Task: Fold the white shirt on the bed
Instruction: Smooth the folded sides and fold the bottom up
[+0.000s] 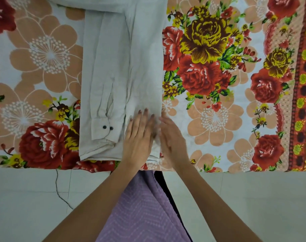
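Head view looks straight down on a white shirt (120, 70) laid on a bed covered by a floral bedsheet (218, 75). That shirt is already folded into a long narrow strip running from the bed's near edge away toward the top of the frame, where more white cloth spreads sideways out of view. One sleeve (100, 95) lies along the strip's left side, its cuff (100, 127) close to the shirt's near end and showing two dark buttons (107, 127).

Both hands sit at the shirt's near right corner. The left hand (140, 137) lies flat, palm down, fingers straight and close together, pressing on the cloth just right of the cuff. The right hand (171, 137) is also flat and extended, fingers together, resting along the shirt's right edge partly on the cloth and partly on the bedsheet; it is slightly blurred. Neither hand grips anything. The two hands are just beside each other, nearly touching.

Below the shirt's near end, past the bed's edge, a pale tiled floor (26, 198) shows, with a thin dark thread (60, 191) lying on it to the left. Lilac patterned clothing (141, 206) worn by the person hangs between the forearms.
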